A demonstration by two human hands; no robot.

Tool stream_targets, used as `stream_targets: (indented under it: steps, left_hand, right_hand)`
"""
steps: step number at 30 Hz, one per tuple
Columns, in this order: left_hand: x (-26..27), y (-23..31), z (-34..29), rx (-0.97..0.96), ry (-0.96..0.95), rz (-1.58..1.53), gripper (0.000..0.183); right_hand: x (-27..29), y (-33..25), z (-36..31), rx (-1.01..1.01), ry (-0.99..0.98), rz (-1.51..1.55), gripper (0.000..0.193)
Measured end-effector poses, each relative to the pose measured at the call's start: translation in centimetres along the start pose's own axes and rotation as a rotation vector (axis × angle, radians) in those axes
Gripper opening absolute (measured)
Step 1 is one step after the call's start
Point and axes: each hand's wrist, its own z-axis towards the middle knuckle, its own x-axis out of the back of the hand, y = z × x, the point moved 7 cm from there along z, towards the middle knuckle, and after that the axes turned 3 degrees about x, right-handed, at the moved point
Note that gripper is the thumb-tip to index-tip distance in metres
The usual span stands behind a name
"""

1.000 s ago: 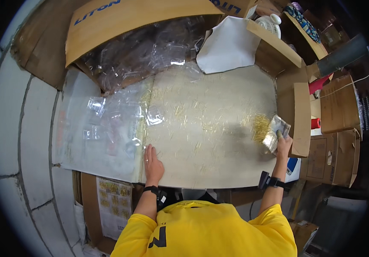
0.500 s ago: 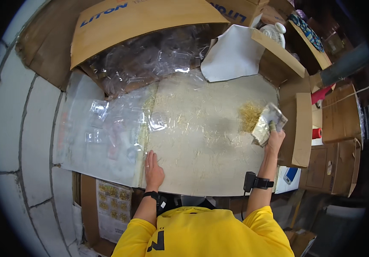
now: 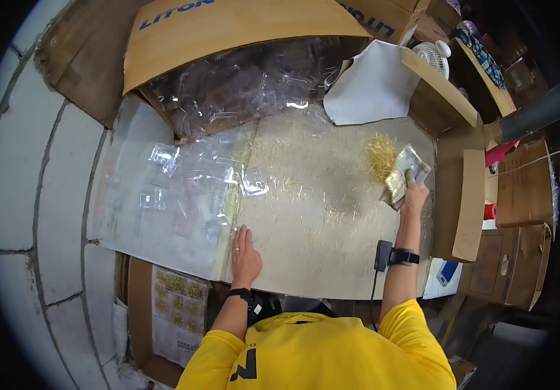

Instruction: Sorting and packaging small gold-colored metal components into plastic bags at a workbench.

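Observation:
My right hand (image 3: 414, 194) grips a crumpled, shiny plastic bag (image 3: 407, 170) low over the right part of the worktable (image 3: 312, 253). A heap of thin gold-coloured pins (image 3: 379, 157) lies against the left side of the bag, and more such pieces are scattered over the board. My left hand (image 3: 246, 257) rests flat near the table's front edge, fingers stretched out and holding nothing. Beyond its fingertips sits a clear plastic case (image 3: 253, 181). What the bag contains cannot be made out.
A large open carton (image 3: 241, 39) of clear plastic cases stands at the back left. More clear cases (image 3: 164, 158) lie on the sheeted left side. Cardboard walls (image 3: 459, 195) border the right, with a blue item (image 3: 447, 273) near the corner. A white fan (image 3: 431, 57) stands behind.
The view has shifted slightly. Against the table, my right hand and the bag have moved a little left and away from me, and the pin heap has shifted the same way. My left hand stays put.

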Motion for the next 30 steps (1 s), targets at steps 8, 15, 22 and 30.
stream_targets:
  steps: [8, 15, 22, 30]
  left_hand:
    - [-0.1, -0.1, 0.1, 0.044, -0.016, 0.006, 0.055]
    - [-0.3, 0.0, 0.7, 0.034, -0.008, 0.002, 0.055]
    - [-0.1, 0.4, 0.7, 0.033, -0.019, -0.001, 0.056]
    - [-0.3, -0.1, 0.1, 0.028, -0.036, 0.024, 0.056]
  right_hand:
    - [-1.0, -2.0, -0.2, 0.121, -0.078, -0.184, 0.026]
    - [3.3, -2.2, 1.5, 0.102, -0.080, -0.170, 0.026]
    - [8.4, -2.0, 2.4, 0.114, -0.019, -0.211, 0.027]
    - [9.1, -2.6, -0.6, 0.024, -0.035, -0.361, 0.025]
